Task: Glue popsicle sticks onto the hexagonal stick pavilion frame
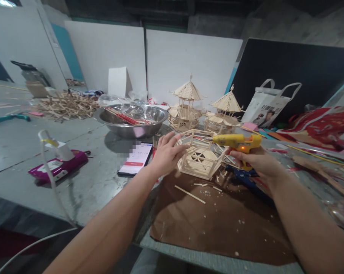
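A hexagonal frame of wooden sticks (199,156) stands on a brown paper sheet (217,224) in the middle of the table. My left hand (166,153) rests against its left side, fingers spread on the sticks and steadying it. In my right hand (256,161) is a yellow glue gun (238,141), gripped by the handle. Its nozzle points left over the top of the frame. A loose stick (190,194) and small wood bits lie on the paper in front.
Two finished stick pavilions (187,104) (225,110) stand behind the frame. A steel bowl (132,118) and a phone (136,159) are at left, with a pink box (58,165), a white cable (50,182) and a stick pile (66,105). A white bag (266,102) is at right.
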Tool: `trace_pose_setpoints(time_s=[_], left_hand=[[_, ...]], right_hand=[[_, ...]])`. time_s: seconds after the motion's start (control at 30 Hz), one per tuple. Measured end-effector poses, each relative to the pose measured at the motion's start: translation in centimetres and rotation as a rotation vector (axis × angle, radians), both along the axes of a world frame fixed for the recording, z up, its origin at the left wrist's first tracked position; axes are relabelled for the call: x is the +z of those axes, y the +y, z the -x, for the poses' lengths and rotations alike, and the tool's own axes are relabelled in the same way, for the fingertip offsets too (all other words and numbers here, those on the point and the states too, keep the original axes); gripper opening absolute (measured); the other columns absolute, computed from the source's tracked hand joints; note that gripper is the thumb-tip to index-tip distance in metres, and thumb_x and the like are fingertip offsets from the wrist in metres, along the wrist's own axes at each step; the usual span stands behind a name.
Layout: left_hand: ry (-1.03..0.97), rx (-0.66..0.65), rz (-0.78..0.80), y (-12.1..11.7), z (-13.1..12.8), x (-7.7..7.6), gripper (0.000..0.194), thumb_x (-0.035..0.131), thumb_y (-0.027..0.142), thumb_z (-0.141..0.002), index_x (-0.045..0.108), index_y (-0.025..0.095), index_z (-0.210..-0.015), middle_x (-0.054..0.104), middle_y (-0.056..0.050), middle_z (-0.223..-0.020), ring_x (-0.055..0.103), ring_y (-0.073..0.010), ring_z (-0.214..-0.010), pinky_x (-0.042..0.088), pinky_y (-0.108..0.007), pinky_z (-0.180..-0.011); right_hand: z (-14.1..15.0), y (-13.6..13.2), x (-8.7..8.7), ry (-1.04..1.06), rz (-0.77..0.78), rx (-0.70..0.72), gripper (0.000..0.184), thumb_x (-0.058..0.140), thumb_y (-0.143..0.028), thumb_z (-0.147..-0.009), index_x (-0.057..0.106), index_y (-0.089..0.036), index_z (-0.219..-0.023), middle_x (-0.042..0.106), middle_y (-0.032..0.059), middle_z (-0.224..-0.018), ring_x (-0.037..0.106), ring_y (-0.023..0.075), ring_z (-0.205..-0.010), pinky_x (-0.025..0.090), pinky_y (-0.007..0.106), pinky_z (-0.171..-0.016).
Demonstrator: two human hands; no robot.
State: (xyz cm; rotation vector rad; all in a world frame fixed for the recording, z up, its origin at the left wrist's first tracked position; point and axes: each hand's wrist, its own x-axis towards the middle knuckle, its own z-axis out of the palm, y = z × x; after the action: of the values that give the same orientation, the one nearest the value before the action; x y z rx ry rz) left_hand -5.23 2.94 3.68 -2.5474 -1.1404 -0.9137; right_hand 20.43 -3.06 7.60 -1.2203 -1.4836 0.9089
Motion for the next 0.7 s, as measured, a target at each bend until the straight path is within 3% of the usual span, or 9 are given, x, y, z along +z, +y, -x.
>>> trace_pose_setpoints(time_s=[0.33,0.7], left_hand=[[-0.004,0.074,0.005,0.35,-0.45,-0.32,0.03,0.034,0.033,-0.085,0.059,0.029,-0.102,0.045,-0.003,-0.123,0.028,-0.0239,-0.118,0.025,-0.042,-0.094],[0.019,0.014,0.026,0.95,-0.34,-0.29,0.029,0.035,0.034,-0.085,0.062,0.026,-0.094,0.038,-0.005,-0.128,0.021,-0.0273,-0.123,0.021,-0.048,-0.097]], right_hand=[[0.3,0.18,-0.36,-0.041,0.051,0.039,0.02,0.07,-0.034,-0.057,0.059,-0.02,-0.066,0.049,-0.0037,-0.05,0.04,0.0056,-0.038,0.032,0.02,-0.031],[0.3,0.2,-0.71,-0.071,0.095,0.045,0.023,0.07,-0.035,-0.056,0.059,-0.019,-0.069,0.05,-0.003,-0.053,0.04,0.0058,-0.04,0.031,0.02,-0.034]])
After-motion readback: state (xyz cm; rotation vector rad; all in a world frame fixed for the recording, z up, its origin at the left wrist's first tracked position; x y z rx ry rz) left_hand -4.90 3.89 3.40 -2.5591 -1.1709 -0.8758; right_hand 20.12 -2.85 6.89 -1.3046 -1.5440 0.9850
